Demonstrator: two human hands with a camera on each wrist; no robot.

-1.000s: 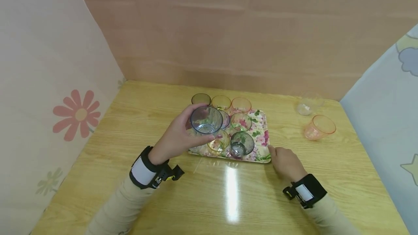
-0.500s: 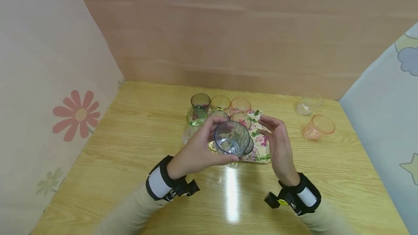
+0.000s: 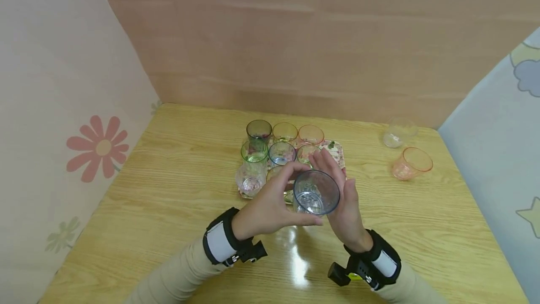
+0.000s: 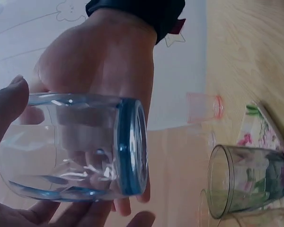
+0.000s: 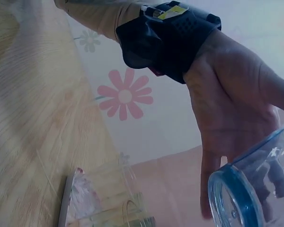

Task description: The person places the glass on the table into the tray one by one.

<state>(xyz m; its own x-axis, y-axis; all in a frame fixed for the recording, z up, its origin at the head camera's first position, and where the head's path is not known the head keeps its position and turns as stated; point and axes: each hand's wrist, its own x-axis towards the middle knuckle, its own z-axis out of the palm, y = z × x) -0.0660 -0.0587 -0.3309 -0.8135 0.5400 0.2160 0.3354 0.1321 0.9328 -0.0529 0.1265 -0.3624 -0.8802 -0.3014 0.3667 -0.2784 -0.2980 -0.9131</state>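
Note:
A clear bluish glass cup (image 3: 314, 193) is held in the air above the tray's front edge. My left hand (image 3: 272, 208) grips it from the left, thumb in front and fingers behind. On its other side my right hand (image 3: 347, 210) stands with straight fingers, palm towards the cup; whether it touches cannot be told. The cup's thick blue base (image 4: 130, 146) faces down in the left wrist view. Behind the hands, a floral tray (image 3: 337, 150) bears rows of coloured cups, including a blue cup (image 3: 282, 154) and a green cup (image 3: 254, 152). A dark cup (image 4: 253, 182) on it is hidden from the head view.
Towards the right of the wooden table (image 3: 177, 154) lean a tilted pink cup (image 3: 411, 163) and a clear cup (image 3: 396, 135). A dark cup (image 3: 259, 130) and a yellow cup (image 3: 285, 132) stand in the tray's back row. Walls enclose the table's back and sides.
My left hand has carried the bluish cup right and towards me, off the middle of the tray. My right hand has left the tray's front right corner and come up beside the cup, fingers straightened.

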